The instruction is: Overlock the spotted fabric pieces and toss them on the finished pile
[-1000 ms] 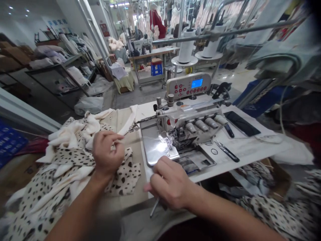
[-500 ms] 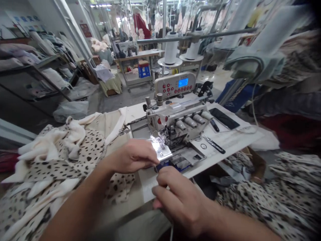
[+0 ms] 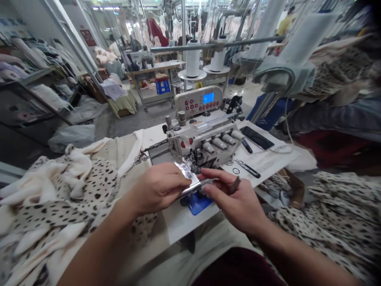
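An overlock sewing machine [image 3: 193, 139] stands in front of me, its lamp lighting the needle area. My left hand [image 3: 162, 184] is closed, thumb and fingertips pressed together at the metal plate [image 3: 190, 186] below the needles. Whatever those fingertips pinch is too small to make out. My right hand [image 3: 235, 198] is just right of the plate, index finger stretched toward the needle area and thumb apart from it. A small dark grey object [image 3: 235, 185], kind unclear, sits among its curled fingers. Under the plate a blue part [image 3: 198, 204] shows.
Spotted and cream fabric [image 3: 98, 178] is heaped on the left; more spotted fabric [image 3: 336, 222] lies at lower right. Tweezers [image 3: 248, 169], a black ring [image 3: 236, 171], a dark-handled tool [image 3: 247, 146] and a phone [image 3: 256, 137] lie on the table's right. Thread cones [image 3: 193, 59] stand behind.
My right hand has risen from below the table edge to beside the needle area, its fingers spreading. My left hand stays at the plate. The blue part below is now more exposed.
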Tool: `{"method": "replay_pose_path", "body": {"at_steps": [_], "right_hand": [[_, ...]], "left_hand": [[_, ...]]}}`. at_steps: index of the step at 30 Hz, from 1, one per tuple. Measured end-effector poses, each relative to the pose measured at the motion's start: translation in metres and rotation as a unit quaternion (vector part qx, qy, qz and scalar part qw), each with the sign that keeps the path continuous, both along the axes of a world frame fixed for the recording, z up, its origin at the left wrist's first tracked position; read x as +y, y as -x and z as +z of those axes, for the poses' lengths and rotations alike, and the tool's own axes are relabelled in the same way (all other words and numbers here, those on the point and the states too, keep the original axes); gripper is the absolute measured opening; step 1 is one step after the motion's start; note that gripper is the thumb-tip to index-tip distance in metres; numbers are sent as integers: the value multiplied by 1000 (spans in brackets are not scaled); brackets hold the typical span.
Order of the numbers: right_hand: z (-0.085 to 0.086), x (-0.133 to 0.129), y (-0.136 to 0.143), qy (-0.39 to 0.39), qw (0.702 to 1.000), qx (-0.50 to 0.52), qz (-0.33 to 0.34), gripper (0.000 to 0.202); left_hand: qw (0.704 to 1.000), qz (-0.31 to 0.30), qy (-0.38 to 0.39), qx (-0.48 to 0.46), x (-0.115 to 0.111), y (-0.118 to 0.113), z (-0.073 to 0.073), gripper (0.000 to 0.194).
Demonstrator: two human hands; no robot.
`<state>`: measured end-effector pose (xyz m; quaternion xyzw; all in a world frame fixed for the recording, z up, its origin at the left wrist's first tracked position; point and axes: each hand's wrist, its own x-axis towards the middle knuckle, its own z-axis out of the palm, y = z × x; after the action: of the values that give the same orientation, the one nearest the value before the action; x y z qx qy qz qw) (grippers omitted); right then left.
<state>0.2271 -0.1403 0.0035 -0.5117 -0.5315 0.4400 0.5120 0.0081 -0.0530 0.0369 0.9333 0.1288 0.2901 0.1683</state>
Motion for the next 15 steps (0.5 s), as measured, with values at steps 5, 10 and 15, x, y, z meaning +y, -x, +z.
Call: {"method": "replay_pose_path", "body": {"at_steps": [5, 10, 15], "right_hand": [[4, 17, 16, 183, 964, 120, 148, 29], [0, 17, 11, 229, 946, 142, 182, 31], [-8, -5, -19, 269, 944, 35, 186, 24]], "left_hand": [[999, 23, -25, -7, -5, -4, 0, 19], [1000, 21, 3, -5, -3, -3, 0, 15], [999, 36, 19, -34, 4, 4, -1, 14]]}}
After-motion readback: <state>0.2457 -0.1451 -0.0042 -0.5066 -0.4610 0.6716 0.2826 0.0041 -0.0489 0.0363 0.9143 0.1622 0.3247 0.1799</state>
